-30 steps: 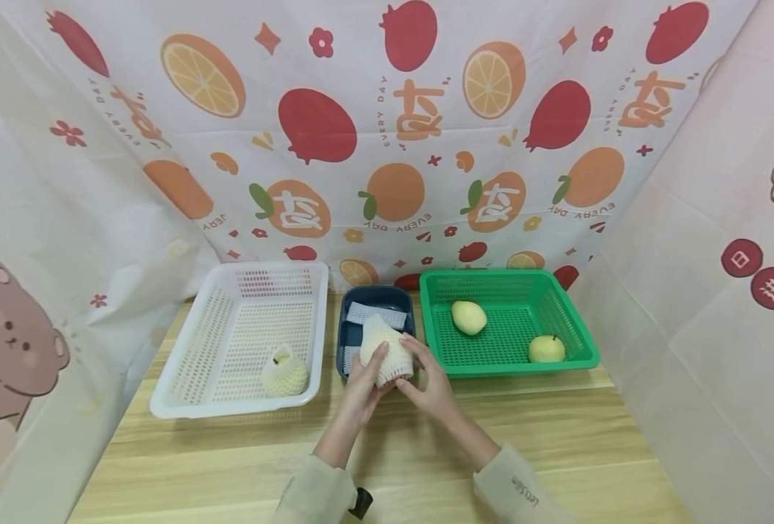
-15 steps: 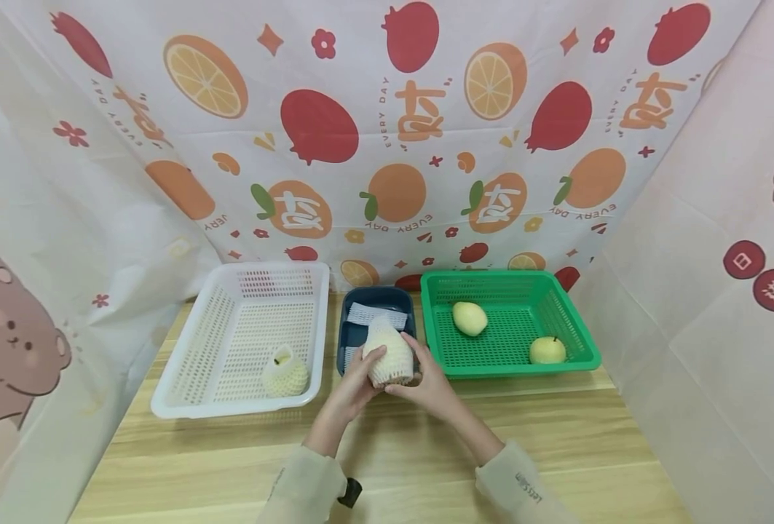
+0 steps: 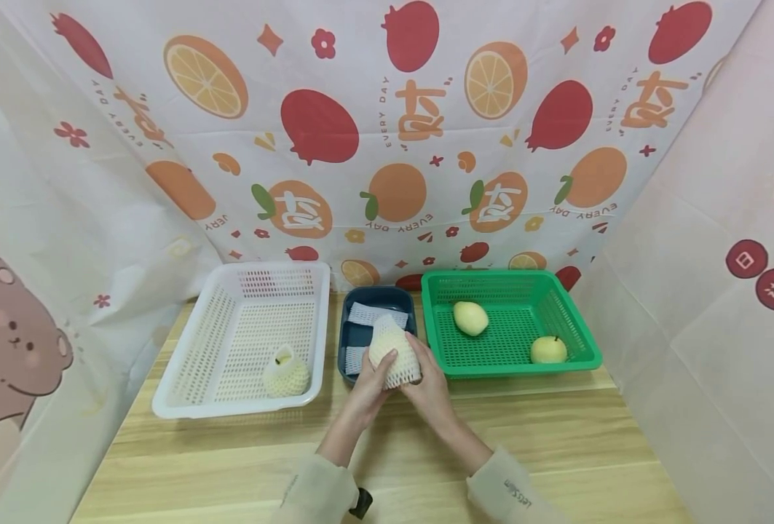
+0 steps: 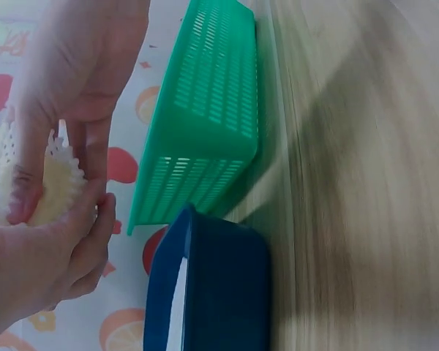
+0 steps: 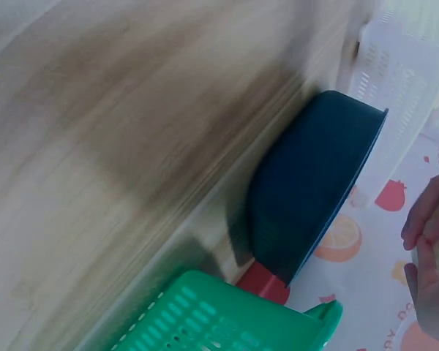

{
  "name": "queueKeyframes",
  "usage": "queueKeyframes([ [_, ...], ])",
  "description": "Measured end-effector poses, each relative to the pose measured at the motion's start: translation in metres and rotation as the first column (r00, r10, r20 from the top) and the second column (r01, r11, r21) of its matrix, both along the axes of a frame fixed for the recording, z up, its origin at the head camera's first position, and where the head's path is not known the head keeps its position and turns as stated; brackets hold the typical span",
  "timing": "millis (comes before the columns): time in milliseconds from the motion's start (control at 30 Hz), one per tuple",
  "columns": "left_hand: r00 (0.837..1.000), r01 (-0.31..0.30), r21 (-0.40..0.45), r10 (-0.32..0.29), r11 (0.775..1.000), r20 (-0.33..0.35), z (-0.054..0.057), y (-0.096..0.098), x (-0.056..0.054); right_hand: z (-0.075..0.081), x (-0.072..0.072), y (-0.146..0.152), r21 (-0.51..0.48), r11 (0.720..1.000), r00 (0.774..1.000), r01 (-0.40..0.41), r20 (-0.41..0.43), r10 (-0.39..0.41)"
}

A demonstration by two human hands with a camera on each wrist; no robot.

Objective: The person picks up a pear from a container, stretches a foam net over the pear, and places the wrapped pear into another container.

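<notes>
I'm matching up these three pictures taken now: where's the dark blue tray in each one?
Head: near the middle, partly behind the foam-netted fruit; the dark blue tray.
Left wrist: the dark blue tray is at the bottom, cut off by the edge.
Right wrist: the dark blue tray is right of centre.
Shared landmark: the green basket, right of the tray, above it, and below it, respectively.

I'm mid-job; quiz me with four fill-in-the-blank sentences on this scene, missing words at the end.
The left grip and right grip together hold exactly ____ netted fruit.
The basket holding another wrapped fruit is colored ____.
The green basket holds ____ bare fruits.
The box between the baskets is dark ____ in color.
Missing words: one; white; two; blue.
</notes>
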State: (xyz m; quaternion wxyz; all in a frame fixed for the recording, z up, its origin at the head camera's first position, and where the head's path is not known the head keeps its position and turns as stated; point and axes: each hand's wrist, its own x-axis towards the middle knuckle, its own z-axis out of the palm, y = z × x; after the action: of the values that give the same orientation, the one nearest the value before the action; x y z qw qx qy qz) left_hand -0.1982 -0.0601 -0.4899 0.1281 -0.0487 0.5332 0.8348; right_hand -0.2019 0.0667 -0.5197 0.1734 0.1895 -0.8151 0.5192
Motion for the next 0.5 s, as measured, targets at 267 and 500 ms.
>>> queueKeyframes([
  [267, 0.996, 0.087, 0.037, -0.086, 0.995, -0.032, -0.0020, -0.0037, 0.0008, -0.0033, 0.0027, 0.0014, 0.030, 0.997, 0.995, 0.070, -0.073, -0.068],
  [500, 0.994, 0.107, 0.071, -0.105, 0.992, -0.038, -0.0010, -0.0092, -0.0001, 0.0003, -0.0020, 0.0061, 0.119, 0.993, 0.997, 0.004, -0.082, 0.006],
])
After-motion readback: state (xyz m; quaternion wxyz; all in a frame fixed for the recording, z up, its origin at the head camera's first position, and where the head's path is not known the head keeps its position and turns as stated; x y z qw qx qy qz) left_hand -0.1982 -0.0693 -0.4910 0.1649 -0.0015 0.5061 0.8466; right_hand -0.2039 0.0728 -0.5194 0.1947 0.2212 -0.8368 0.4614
